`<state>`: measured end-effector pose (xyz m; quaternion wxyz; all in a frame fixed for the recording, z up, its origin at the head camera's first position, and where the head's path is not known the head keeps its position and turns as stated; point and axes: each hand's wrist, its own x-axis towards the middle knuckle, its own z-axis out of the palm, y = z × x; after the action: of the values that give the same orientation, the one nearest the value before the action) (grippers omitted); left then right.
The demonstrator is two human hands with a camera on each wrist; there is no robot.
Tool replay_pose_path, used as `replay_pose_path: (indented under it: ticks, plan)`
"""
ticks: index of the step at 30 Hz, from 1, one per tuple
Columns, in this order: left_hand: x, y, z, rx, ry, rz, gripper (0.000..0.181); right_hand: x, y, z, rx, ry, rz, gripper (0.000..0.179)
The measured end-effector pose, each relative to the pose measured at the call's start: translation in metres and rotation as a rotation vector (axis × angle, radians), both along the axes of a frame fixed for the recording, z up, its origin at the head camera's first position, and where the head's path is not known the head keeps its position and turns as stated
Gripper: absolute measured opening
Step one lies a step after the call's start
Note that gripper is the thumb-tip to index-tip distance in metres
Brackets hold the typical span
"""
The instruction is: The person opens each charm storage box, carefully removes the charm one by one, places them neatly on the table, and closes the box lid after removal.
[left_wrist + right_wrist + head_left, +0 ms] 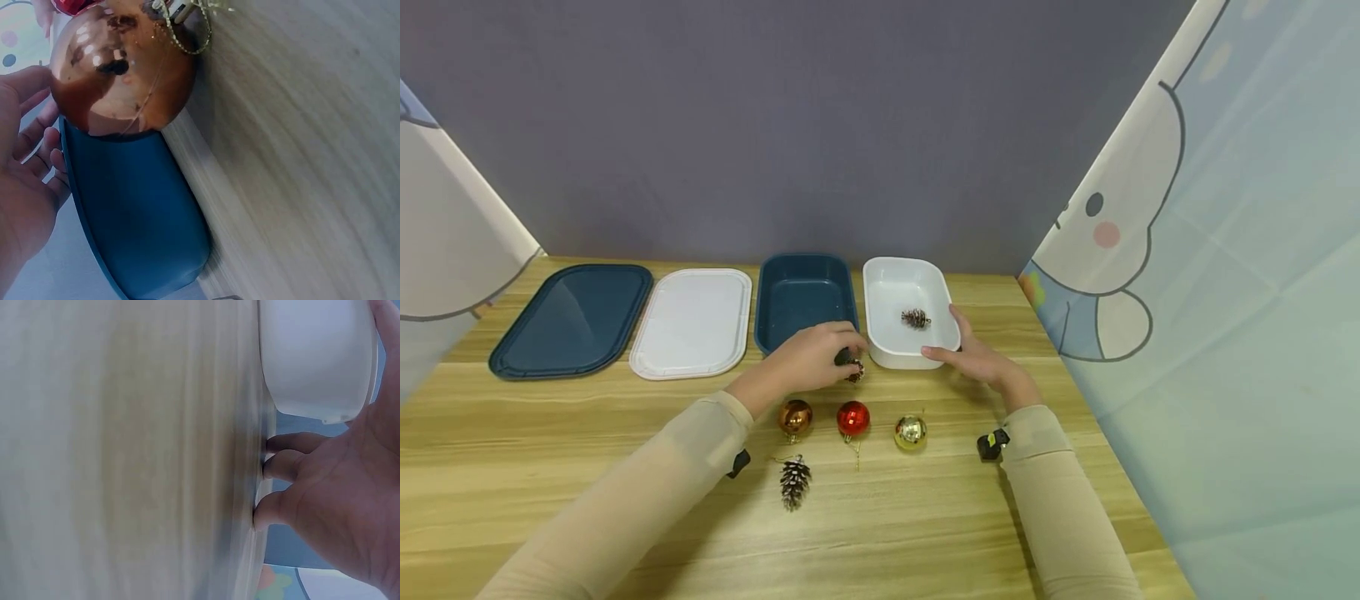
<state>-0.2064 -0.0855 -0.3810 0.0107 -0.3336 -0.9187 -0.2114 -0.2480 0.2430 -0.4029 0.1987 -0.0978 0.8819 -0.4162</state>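
My left hand (815, 354) reaches just in front of the gap between the two boxes and pinches a small pine cone (855, 372), partly covered by the fingers. In the left wrist view a copper bauble (125, 75) hides that cone. My right hand (977, 358) holds the near right corner of a white box (904, 361), thumb over its rim. Its lower fingers (284, 464) touch the table in the right wrist view. Inside the white box lies another pine cone (915, 318). A dark blue box (805, 287) stands to its left.
Before the boxes lie a red bauble (853, 418), a gold bauble (911, 432) and a larger snowy-tipped pine cone (794, 483). A white lid (692, 323) and a dark blue lid (574, 321) lie flat at the left. A grey wall (775, 125) rises behind the table.
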Motion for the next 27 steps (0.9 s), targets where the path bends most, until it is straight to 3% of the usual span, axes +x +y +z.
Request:
replay_pose_path:
  ticks: [9,18,22,27]
  plan:
    - [0.002,0.003,-0.004,-0.249,0.279,-0.123,0.028,-0.004,0.003,-0.004,0.027,0.001,-0.012,0.119]
    - [0.003,0.003,-0.009,-0.263,0.267,-0.135,0.01,-0.004,0.003,-0.005,0.001,-0.008,-0.003,0.12]
    - [0.006,0.006,-0.006,-0.258,0.255,-0.139,0.015,-0.003,0.003,-0.004,-0.001,-0.012,-0.003,0.119]
    - [0.012,0.02,0.002,-0.253,0.148,-0.161,0.028,-0.003,0.002,-0.004,0.006,-0.007,-0.007,0.119]
